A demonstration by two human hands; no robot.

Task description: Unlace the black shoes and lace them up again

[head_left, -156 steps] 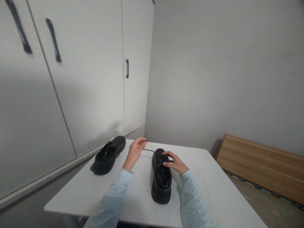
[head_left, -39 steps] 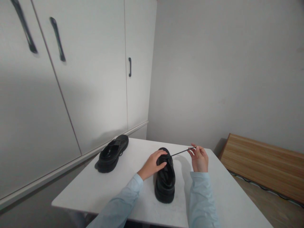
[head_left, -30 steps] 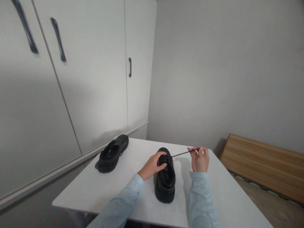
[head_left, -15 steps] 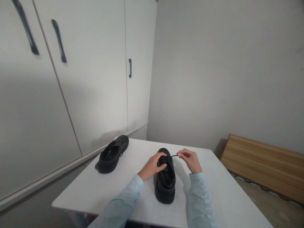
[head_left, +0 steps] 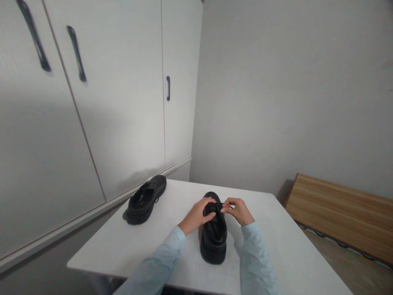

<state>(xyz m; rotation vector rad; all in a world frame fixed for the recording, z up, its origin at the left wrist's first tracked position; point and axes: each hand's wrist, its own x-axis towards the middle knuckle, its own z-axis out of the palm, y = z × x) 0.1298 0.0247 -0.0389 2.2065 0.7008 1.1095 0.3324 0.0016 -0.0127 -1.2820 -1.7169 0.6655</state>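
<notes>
A black lace-up shoe [head_left: 214, 246] stands upright on the white table [head_left: 178, 262], its toe pointing away from me. My left hand [head_left: 198, 214] grips the front part of this shoe around the tongue and lacing, thumb on the near side. At the shoe's right edge, my right hand [head_left: 237, 209] pinches a thin black shoelace [head_left: 231, 207] between thumb and fingers, close to the eyelets. The fingertips hide part of the lace. A second black shoe [head_left: 141, 205] rests farther left on the table, away from both hands.
White cabinet doors [head_left: 123, 102] with dark handles rise along the left, close to the table's far left edge. A grey wall [head_left: 291, 90] stands behind. Past the table's right edge lies a wood-grain panel [head_left: 340, 217] with a dark cable along its lower edge.
My right hand has moved left, from holding the lace stretched out to the right to pinching it close against the shoe. My left hand and both shoes have stayed in place.
</notes>
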